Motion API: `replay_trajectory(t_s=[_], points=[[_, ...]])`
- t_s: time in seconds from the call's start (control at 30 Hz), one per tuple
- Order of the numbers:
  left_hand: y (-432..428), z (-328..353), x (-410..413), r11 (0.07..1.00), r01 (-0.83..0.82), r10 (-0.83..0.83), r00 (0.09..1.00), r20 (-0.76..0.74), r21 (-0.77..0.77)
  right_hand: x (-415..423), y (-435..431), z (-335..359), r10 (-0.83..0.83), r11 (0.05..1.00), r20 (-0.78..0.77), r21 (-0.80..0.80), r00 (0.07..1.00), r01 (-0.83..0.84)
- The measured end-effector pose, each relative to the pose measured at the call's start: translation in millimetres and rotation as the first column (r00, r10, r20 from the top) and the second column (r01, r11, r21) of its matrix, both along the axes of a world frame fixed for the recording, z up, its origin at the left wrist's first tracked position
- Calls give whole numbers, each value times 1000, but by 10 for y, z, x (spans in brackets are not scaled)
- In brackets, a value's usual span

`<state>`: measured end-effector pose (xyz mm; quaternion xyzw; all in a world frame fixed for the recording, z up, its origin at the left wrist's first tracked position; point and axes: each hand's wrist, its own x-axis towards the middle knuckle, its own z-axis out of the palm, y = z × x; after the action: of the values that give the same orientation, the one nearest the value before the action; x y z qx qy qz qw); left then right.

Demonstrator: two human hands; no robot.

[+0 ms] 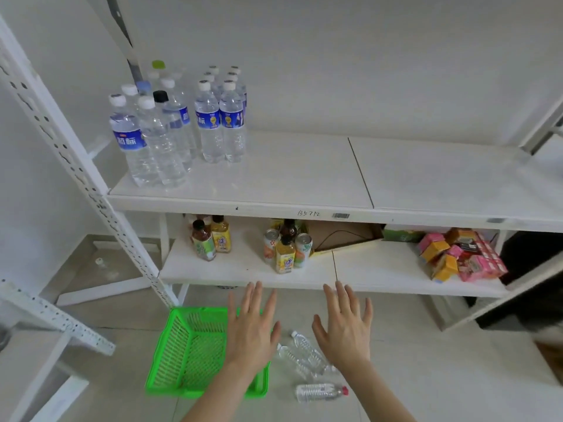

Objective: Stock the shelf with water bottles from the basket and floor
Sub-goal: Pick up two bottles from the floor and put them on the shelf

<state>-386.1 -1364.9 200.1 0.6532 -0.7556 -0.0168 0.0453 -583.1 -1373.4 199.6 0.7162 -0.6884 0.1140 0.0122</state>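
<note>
Down on the floor (pixel 426 376) right of the green basket (pixel 170 345), three water bottles (pixel 304 348) are lying sideways while the left hand (pixel 249 327) and right hand (pixel 344 330) are hovering above, open and empty, so a glancing grab is likely risking rolling one away.

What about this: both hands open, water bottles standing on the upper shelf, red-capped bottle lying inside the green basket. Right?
Not quite. In the head view the red-capped bottle lies on the floor right of the green basket, not inside it. The left hand and right hand are open, and the water bottles stand on the upper shelf.
</note>
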Motion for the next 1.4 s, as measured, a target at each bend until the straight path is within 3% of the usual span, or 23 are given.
replay_trajectory(t_s=[0.4, 0.6, 0.8, 1.0, 1.13, 1.4], points=[[947, -336, -433, 985, 134, -133, 991, -13, 105, -463, 1363, -359, -231, 970, 33, 90, 972, 228], [1162, -417, -823, 978, 178, -176, 984, -32, 112, -843, 1609, -396, -317, 937, 40, 168, 948, 306], [1071, -595, -1313, 981, 143, -137, 989, -57, 130, -1347, 1412, -471, -325, 924, 32, 222, 945, 310], [899, -925, -1948, 973, 14, 2, 998, -66, 231, -1915, 994, -759, -223, 939, 35, 275, 974, 205], [691, -1226, -2274, 956, -40, 58, 997, -52, 291, -2226, 631, -1062, -141, 940, -12, 312, 990, 138], [-23, -2007, -2436, 944, -62, 66, 998, -4, 324, -2453, -120, -1875, -136, 921, 1, 369, 991, 126]])
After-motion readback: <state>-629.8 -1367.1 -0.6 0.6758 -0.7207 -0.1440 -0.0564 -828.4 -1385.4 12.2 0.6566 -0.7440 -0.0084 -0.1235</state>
